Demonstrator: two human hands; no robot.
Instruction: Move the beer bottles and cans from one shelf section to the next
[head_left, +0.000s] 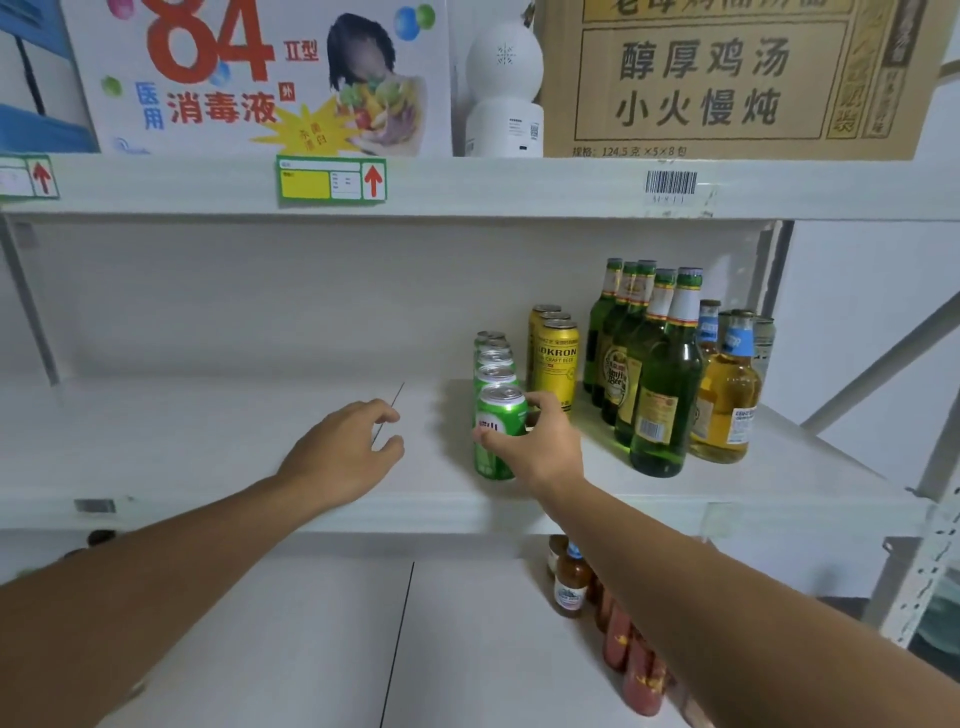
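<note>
A row of green beer cans runs back on the right section of the white middle shelf. My right hand is wrapped around the front green can, which stands upright on the shelf. Behind it stand yellow cans, then several green bottles and amber bottles with blue labels further right. My left hand hovers with fingers apart over the bare left section, just past the seam between the two sections.
The upper shelf carries a disinfectant carton, a white round camera and a brown cardboard box. On the lower shelf stand small bottles and red ones. A metal upright bounds the right side.
</note>
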